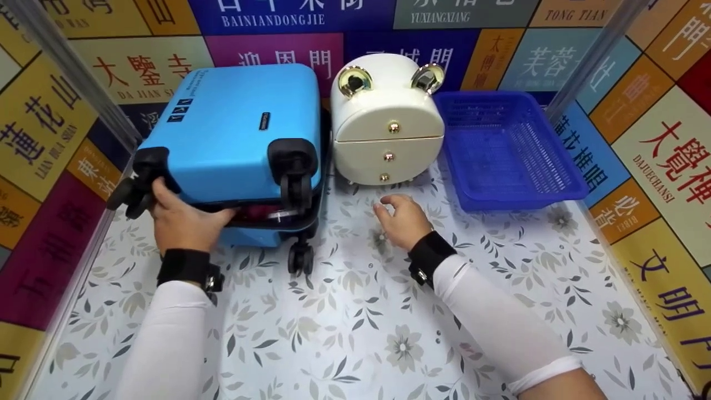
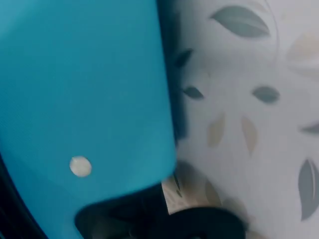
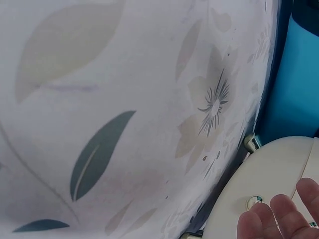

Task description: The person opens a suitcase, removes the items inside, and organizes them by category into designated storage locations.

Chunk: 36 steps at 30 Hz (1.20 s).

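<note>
A light-blue suitcase [image 1: 239, 122] lies flat at the left, its black wheels towards me. Its upper shell stands slightly raised, and dark red contents [image 1: 258, 212] show through the gap. My left hand [image 1: 186, 219] grips the upper shell's near left corner by a wheel, thumb at the gap; some fingers are hidden. The left wrist view shows the blue shell [image 2: 89, 99] close up, without the hand. My right hand [image 1: 404, 222] hovers with loosely bent fingers before a white rounded drawer box [image 1: 389, 119] with gold knobs. The right wrist view shows its fingertips [image 3: 281, 214] near that box.
A blue plastic basket [image 1: 522, 203] stands right of the white box. The tabletop [image 1: 355, 311] has a leaf-and-flower cover. Colourful sign-printed walls [image 1: 655, 133] enclose the back and sides, with clear corner posts [image 1: 589, 61].
</note>
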Each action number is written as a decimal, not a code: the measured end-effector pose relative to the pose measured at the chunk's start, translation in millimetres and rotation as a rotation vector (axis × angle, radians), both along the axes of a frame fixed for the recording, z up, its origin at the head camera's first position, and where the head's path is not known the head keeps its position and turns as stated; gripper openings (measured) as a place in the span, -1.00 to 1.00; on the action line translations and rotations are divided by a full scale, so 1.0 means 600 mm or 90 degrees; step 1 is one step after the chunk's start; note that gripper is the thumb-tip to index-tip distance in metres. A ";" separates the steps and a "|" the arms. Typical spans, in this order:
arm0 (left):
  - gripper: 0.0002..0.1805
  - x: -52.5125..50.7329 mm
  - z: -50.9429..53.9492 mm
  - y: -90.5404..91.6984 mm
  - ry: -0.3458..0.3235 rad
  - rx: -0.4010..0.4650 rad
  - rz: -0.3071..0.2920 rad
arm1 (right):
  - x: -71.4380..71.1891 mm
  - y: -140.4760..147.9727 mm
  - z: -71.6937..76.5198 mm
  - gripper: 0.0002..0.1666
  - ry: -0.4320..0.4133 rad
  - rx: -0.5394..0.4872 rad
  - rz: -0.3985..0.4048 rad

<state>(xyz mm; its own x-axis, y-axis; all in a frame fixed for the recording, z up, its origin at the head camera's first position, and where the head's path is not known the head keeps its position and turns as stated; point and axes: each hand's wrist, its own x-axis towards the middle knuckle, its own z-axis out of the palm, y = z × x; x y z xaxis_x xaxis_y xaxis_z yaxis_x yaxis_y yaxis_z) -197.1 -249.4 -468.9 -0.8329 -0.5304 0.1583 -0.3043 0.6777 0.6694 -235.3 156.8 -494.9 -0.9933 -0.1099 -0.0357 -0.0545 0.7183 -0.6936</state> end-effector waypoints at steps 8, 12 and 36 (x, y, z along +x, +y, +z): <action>0.33 -0.001 0.001 -0.034 -0.047 -0.089 0.006 | -0.002 -0.003 -0.001 -0.37 -0.007 0.001 -0.001; 0.27 -0.002 0.000 -0.046 -0.046 -0.097 0.011 | -0.001 -0.005 0.000 -0.37 0.001 0.003 0.000; -0.13 -0.017 0.024 -0.077 0.091 0.107 0.152 | 0.007 -0.026 -0.010 -0.45 0.024 -0.008 0.026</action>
<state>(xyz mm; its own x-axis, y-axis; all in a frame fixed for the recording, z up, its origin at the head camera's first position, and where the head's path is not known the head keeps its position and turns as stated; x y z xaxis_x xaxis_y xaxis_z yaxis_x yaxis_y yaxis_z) -207.4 -295.5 -454.7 -0.6573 -0.7368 0.1583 -0.3362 0.4746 0.8135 -231.3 141.2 -500.7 -0.9885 -0.1509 0.0038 -0.1104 0.7057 -0.6999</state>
